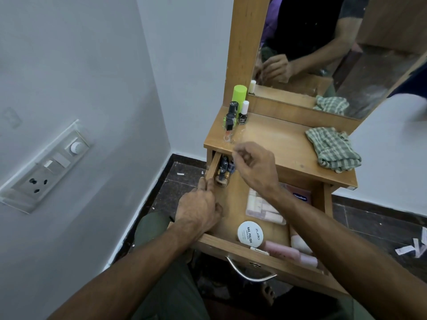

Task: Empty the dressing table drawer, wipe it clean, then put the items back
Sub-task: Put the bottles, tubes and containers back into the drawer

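Note:
The wooden drawer (pixel 261 256) of the dressing table is pulled out. Several nail polish bottles (pixel 223 172) stand in its back left corner. My left hand (pixel 199 205) reaches along the drawer's left wall, and its fingertips sit beside the nearest bottle. Over the back of the drawer, at the tabletop's front edge, hovers my right hand (pixel 253 167), loosely curled with nothing in it. Other nail polish bottles (pixel 232 118) and a green can (pixel 239 94) stand on the tabletop's back left. A checked cloth (pixel 332 148) lies on the right of the top.
The drawer also holds a white round tub marked nail polish (pixel 250 234), a clear box of pale blocks (pixel 260 206), a Vaseline pack (pixel 300 196) and pink bottles (pixel 291 252). A mirror (pixel 323 54) rises behind the top. A wall with a switch panel (pixel 46 167) stands close on the left.

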